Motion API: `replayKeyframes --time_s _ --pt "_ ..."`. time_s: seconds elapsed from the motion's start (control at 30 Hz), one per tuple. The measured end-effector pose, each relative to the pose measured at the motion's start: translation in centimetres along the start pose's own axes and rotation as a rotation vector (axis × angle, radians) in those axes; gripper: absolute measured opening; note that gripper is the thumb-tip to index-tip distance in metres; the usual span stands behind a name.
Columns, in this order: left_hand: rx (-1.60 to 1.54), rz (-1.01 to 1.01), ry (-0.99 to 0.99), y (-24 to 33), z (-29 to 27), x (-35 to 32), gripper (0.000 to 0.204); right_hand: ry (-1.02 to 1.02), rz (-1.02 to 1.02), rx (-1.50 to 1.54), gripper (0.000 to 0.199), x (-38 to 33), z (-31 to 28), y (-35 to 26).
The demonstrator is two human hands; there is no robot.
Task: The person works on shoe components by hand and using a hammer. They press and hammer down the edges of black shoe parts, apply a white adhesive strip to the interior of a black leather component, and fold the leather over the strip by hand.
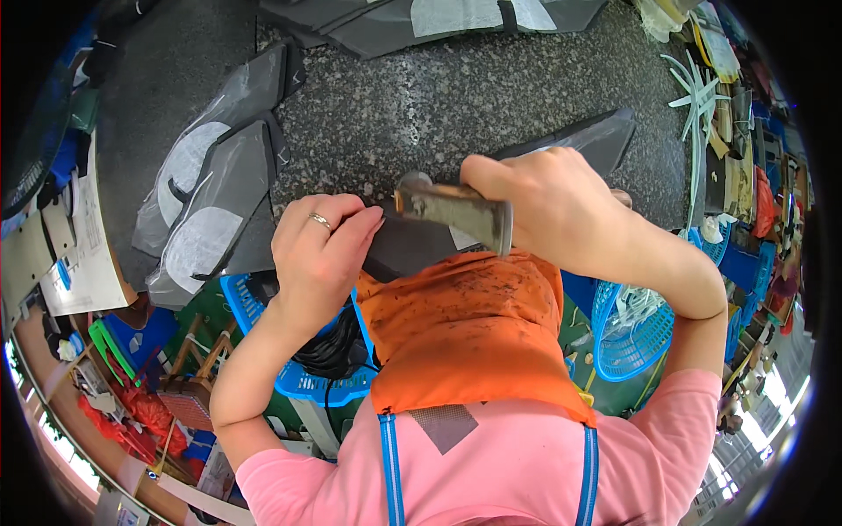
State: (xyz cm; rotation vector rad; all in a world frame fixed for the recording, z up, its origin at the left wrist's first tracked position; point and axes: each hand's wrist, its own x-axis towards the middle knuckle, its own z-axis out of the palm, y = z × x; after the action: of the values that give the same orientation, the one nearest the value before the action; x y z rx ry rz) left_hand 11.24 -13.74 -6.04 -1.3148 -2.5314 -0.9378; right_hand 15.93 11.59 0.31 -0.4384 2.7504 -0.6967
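Right grip (553, 210) closed in a fist around a hammer-like metal tool (456, 216), its head near the centre of the frame; the handle is mostly hidden from me. Left grip (314, 250), left of centre: fingers drawn together, tips at a dark flat piece (408, 250); I cannot tell whether they pinch it or only rest there. I log that piece at the near edge of the speckled worktop (368, 114), just above the orange apron (465, 351). Two dark panels with pale patches (200, 245) overlap at left. Blue basket (329, 386), lower left, holds black material; another blue basket (627, 346), right, holds pale strips.
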Motion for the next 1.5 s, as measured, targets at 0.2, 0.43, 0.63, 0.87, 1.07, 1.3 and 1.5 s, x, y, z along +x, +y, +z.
replayKeyframes --time_s 0.2,0.43,0.63,0.87,1.07,1.3,1.5 --pt "-0.042 -0.059 0.008 -0.6 0.2 -0.2 0.023 -0.034 0.004 -0.039 0.030 -0.4 -0.3 -0.3" --pt "0.129 0.202 -0.026 0.0 0.1 -0.4 0.025 -0.037 -0.051 0.028 0.031 0.4 0.3 -0.3" --pt "0.324 0.268 -0.229 1.2 -1.1 0.0 0.031 -0.002 -0.089 -0.067 0.027 0.4 0.6 -0.2" --pt "0.109 0.022 -0.245 6.4 1.0 3.3 0.088 0.722 0.196 -0.405 0.024 -2.2 -1.4 10.4" --pt "-0.231 -0.114 -0.377 8.1 1.4 8.5 0.065 0.639 0.474 -0.491 0.032 -3.6 -2.8 16.1" --pt "0.475 0.253 0.469 5.1 -8.2 17.7 0.046 1.335 0.378 -0.414 0.018 -14.1 -2.8 16.2" --pt "0.379 0.251 0.321 -8.0 -3.7 25.0 0.057 1.904 0.905 0.359 0.022 -28.7 10.4 23.4"
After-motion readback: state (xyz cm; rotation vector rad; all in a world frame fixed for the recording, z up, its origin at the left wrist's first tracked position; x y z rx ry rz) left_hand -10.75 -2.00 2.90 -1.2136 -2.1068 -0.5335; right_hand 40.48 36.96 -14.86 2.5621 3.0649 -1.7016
